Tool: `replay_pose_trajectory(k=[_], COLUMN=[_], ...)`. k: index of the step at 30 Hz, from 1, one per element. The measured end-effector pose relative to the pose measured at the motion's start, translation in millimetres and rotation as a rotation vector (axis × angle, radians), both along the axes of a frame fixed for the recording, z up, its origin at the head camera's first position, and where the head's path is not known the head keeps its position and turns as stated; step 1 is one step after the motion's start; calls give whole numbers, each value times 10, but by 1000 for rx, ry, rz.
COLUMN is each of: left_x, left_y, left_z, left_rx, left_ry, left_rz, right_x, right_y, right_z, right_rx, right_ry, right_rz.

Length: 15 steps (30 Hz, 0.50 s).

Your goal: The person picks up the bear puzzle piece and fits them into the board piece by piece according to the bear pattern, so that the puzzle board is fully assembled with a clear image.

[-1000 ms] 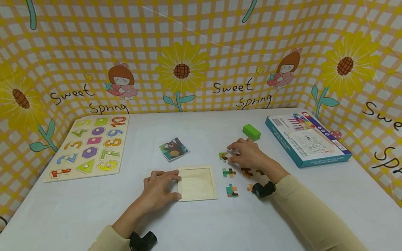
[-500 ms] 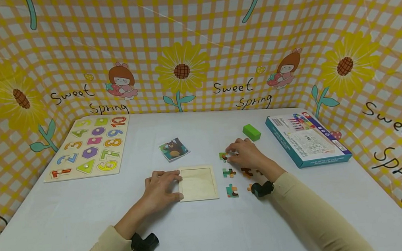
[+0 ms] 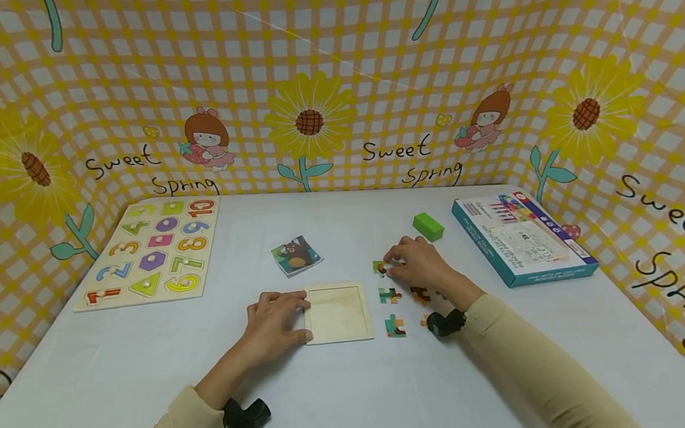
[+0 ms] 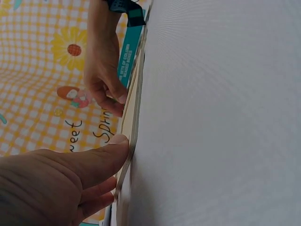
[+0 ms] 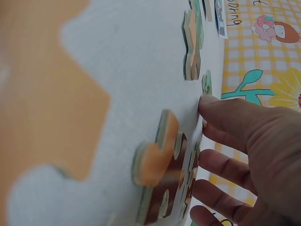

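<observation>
A pale wooden puzzle tray [image 3: 338, 314] with a raised border lies in front of me. My left hand [image 3: 274, 325] rests at its left side, the thumb near the lower corner and the forefinger near the upper one. In the left wrist view, the thumb [image 4: 110, 153] presses on the tray's edge. My right hand [image 3: 423, 263] pinches a green and brown puzzle piece [image 3: 379, 266] between thumb and forefinger at its right side. Below lie a teal and brown puzzle piece [image 3: 390, 295] and another one [image 3: 395, 326]. More brown pieces [image 5: 162, 188] lie under the right hand, partly hidden.
A bear picture card [image 3: 297, 254] lies behind the tray. Beyond the right hand is a green block [image 3: 428, 226], with a teal box [image 3: 524, 237] to its right. A number and shape board [image 3: 149, 253] lies at far left. Patterned cloth walls enclose the table.
The left hand and the tray have shifted slightly right. The right hand's fingertips have moved a little left and closed in on the green and brown puzzle piece.
</observation>
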State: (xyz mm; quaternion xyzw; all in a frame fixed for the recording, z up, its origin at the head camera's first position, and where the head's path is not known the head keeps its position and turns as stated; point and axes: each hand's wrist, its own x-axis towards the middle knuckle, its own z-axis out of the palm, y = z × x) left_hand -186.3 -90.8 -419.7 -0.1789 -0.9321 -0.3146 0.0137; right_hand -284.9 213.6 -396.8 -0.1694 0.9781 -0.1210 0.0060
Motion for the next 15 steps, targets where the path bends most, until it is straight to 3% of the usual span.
replay_pose_trajectory(k=[15], left_x=[-6], left_y=[-4], left_z=[-17], left_rx=[-7], left_ry=[-4], left_rz=[-2], right_x=[-2], right_y=[-9], right_z=[22], right_rx=[-28], right_ry=[-14], right_rz=[-10])
